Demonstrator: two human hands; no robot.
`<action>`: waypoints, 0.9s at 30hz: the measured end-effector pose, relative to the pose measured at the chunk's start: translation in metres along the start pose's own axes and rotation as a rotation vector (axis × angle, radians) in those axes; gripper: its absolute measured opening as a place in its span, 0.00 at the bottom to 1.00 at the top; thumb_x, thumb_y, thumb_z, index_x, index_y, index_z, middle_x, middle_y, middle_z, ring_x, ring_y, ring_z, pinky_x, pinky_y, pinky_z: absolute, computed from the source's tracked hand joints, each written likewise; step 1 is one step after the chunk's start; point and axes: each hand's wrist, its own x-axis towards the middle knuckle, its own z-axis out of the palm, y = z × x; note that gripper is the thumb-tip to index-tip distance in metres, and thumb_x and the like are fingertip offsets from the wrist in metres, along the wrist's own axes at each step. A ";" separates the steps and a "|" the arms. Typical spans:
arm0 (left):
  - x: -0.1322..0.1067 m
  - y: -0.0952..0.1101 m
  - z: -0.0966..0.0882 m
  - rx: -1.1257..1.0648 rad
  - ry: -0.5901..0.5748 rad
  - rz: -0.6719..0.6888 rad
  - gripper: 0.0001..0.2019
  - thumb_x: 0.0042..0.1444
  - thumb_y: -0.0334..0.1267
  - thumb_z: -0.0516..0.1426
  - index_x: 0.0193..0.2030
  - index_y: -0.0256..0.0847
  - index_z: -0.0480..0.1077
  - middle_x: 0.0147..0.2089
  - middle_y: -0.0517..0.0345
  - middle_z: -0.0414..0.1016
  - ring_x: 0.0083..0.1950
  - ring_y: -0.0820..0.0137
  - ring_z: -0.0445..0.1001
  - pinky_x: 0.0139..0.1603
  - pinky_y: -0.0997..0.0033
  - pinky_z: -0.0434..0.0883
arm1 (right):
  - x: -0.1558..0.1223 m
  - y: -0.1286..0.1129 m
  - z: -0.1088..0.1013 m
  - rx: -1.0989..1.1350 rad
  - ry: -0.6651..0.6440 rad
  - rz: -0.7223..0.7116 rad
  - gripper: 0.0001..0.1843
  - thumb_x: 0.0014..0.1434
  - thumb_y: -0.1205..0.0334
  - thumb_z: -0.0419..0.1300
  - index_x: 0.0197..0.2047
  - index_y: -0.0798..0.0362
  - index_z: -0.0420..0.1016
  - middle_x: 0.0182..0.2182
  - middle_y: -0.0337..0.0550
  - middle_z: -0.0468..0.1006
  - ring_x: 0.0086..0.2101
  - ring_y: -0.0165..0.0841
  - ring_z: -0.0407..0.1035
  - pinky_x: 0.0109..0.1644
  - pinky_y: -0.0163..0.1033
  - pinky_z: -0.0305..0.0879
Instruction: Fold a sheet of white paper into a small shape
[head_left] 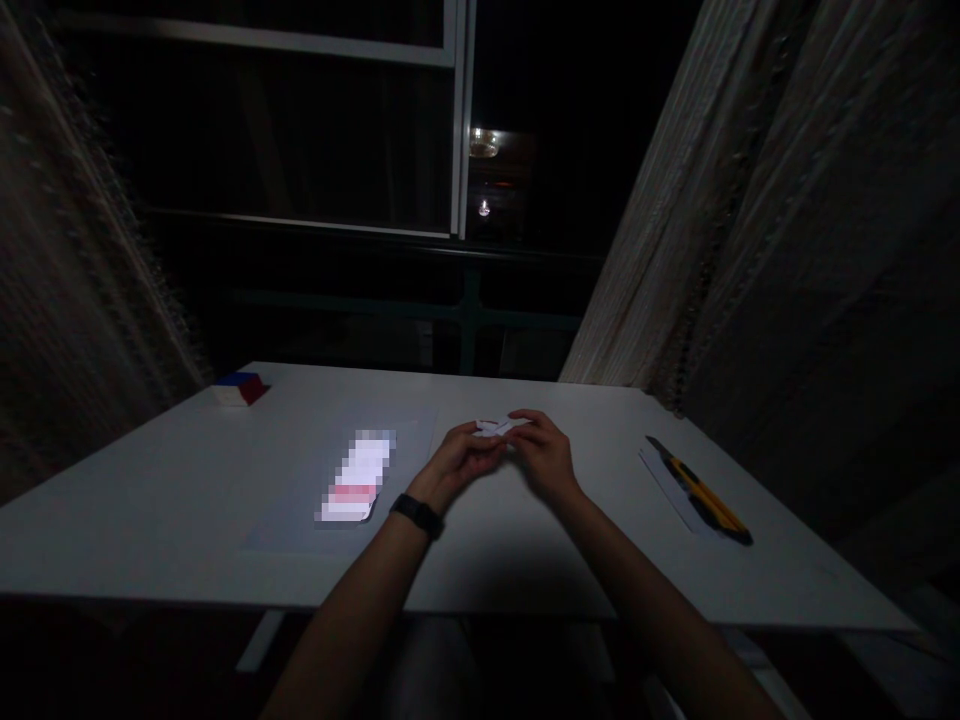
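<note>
A small piece of folded white paper is held between both hands, a little above the middle of the white table. My left hand, with a dark band on its wrist, grips the paper from the left, fingers curled under it. From the right, my right hand pinches the paper's other side with thumb and fingers. Parts of the paper are hidden behind the fingers. Left of my hands lies a phone with a bright, blurred-out screen, resting on a pale sheet.
On the right of the white table, a yellow and black utility knife lies partly over a strip of white paper. A puzzle cube sits at the far left corner. Curtains flank a dark window behind.
</note>
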 end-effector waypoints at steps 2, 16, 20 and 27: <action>0.000 0.001 0.000 0.003 0.001 -0.008 0.14 0.40 0.15 0.56 0.35 0.30 0.70 0.33 0.51 0.74 0.33 0.72 0.74 0.36 0.77 0.72 | 0.000 -0.001 -0.001 -0.003 -0.022 -0.014 0.04 0.48 0.64 0.62 0.25 0.51 0.78 0.40 0.44 0.74 0.33 0.32 0.69 0.39 0.39 0.67; -0.004 0.004 0.004 0.101 0.014 0.018 0.07 0.45 0.27 0.62 0.33 0.31 0.70 0.31 0.51 0.75 0.31 0.73 0.74 0.32 0.79 0.72 | 0.002 0.003 -0.004 -0.064 -0.029 -0.051 0.04 0.49 0.64 0.61 0.27 0.50 0.79 0.38 0.43 0.74 0.34 0.32 0.70 0.38 0.38 0.68; -0.005 0.002 0.008 0.212 0.103 0.088 0.13 0.43 0.29 0.64 0.37 0.34 0.69 0.30 0.53 0.75 0.29 0.74 0.74 0.30 0.79 0.71 | 0.001 0.004 -0.004 -0.073 -0.023 -0.083 0.05 0.49 0.64 0.61 0.26 0.49 0.79 0.39 0.43 0.74 0.34 0.32 0.69 0.38 0.38 0.67; -0.004 0.001 0.012 0.267 0.155 0.143 0.19 0.41 0.30 0.65 0.41 0.35 0.67 0.29 0.53 0.76 0.27 0.74 0.74 0.29 0.77 0.70 | -0.002 0.009 -0.008 -0.222 -0.040 -0.209 0.08 0.53 0.65 0.58 0.30 0.47 0.79 0.41 0.43 0.74 0.30 0.31 0.68 0.37 0.40 0.66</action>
